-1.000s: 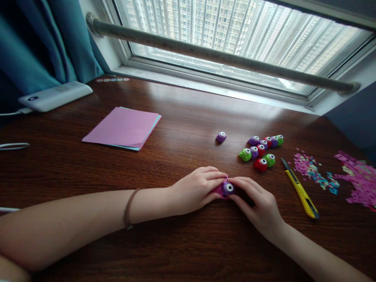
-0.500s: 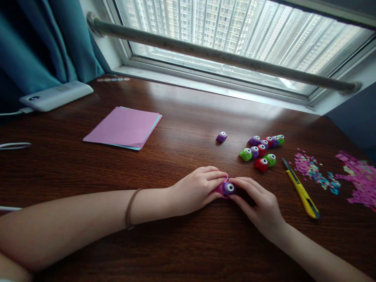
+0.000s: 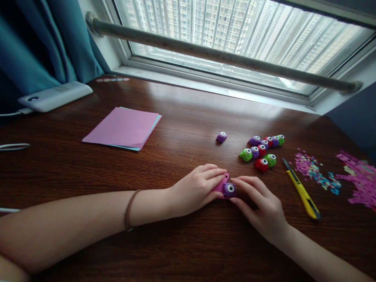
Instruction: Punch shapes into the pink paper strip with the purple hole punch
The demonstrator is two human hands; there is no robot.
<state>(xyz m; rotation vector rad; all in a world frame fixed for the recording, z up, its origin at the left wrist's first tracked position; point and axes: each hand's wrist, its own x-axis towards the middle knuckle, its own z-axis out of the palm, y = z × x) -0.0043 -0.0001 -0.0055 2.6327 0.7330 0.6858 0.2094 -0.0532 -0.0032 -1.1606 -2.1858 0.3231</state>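
Note:
My left hand (image 3: 196, 188) and my right hand (image 3: 260, 205) meet on the wooden desk (image 3: 182, 243) around a small purple paper punch (image 3: 229, 189) with a star-shaped hole. A piece of pink paper (image 3: 221, 183) lies under the left fingers and runs into the punch. The right fingers grip the punch from the right side. Both forearms rest on the desk.
Several small punches (image 3: 261, 150) in green, red and purple sit in a cluster behind the hands, and one purple punch (image 3: 221, 137) stands apart. A yellow utility knife (image 3: 302, 190), paper scraps (image 3: 314, 170), punched pink strips (image 3: 360, 180), stacked coloured paper (image 3: 123, 128) and a white device (image 3: 54, 96) lie around.
The pink paper now shows a little more beside the punch, and my left fingers have spread flatter over it. The hands stay in the same spot.

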